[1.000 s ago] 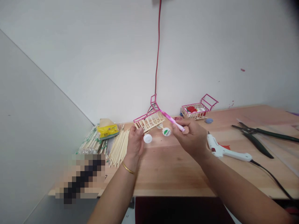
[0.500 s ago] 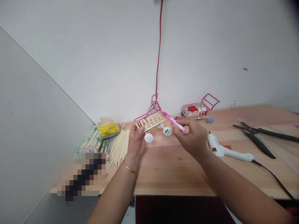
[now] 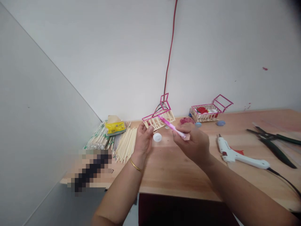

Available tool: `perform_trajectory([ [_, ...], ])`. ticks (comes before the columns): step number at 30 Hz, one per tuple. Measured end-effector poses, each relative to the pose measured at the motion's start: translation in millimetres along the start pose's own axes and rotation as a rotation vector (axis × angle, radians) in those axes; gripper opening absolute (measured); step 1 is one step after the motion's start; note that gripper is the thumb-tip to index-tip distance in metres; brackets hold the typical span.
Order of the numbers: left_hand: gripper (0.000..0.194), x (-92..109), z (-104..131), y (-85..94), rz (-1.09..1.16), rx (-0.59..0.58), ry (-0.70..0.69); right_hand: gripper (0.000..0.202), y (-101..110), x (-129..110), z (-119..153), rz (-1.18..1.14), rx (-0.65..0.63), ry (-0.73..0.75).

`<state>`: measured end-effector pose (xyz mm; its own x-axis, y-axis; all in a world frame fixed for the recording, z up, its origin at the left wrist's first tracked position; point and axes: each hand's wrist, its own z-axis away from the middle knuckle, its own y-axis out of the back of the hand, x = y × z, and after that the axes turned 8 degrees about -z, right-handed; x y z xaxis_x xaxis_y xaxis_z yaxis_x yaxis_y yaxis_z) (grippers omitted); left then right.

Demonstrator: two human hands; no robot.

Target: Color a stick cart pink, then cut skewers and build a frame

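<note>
My left hand (image 3: 144, 142) is closed on the lower left end of a small cart (image 3: 162, 120) built of thin wooden sticks. Its top rim and raised handle frame are pink, the upright sticks are bare wood, and a white bottle cap (image 3: 157, 137) shows under it as a wheel. In my right hand (image 3: 194, 139) is a slim pink-and-white pen-like brush (image 3: 173, 128), pinched between thumb and fingers. The tip meets the cart's pink rim in view; whether it touches, I cannot tell. My right hand partly hides the table behind it.
Behind stands a similar stick cart (image 3: 204, 114) holding red and white things. On the right lie a white glue gun (image 3: 242, 153) with a cord and dark-handled cutters (image 3: 270, 138). Loose sticks (image 3: 127, 144), bundled sticks (image 3: 96, 138) and a yellow packet (image 3: 115, 127) lie left.
The view has shifted, moving the scene rightward. The brush has moved left along the cart, from its right corner to the middle of the near rim. Both hands keep their holds.
</note>
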<state>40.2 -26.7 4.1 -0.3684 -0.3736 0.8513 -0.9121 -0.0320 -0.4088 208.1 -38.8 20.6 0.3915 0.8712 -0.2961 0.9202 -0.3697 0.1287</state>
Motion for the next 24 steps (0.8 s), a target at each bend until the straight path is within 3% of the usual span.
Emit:
perform_trajectory([
  [6,0.043,-0.3,1.6,-1.2,0.005,0.007,0.012,0.019,-5.9,-11.7,1.5,-0.140,-0.119,0.051],
  [16,0.046,-0.2,1.7,0.1,-0.012,-0.001,-0.003,0.017,-4.7,-3.7,2.2,-0.069,-0.031,0.014],
  [21,0.043,0.2,2.1,-0.5,0.002,-0.004,-0.013,0.016,-5.9,-4.2,2.7,-0.090,-0.092,0.019],
  [24,0.043,0.1,1.9,-0.2,-0.010,-0.001,-0.015,0.015,-5.0,-2.6,2.3,-0.061,-0.056,-0.008],
])
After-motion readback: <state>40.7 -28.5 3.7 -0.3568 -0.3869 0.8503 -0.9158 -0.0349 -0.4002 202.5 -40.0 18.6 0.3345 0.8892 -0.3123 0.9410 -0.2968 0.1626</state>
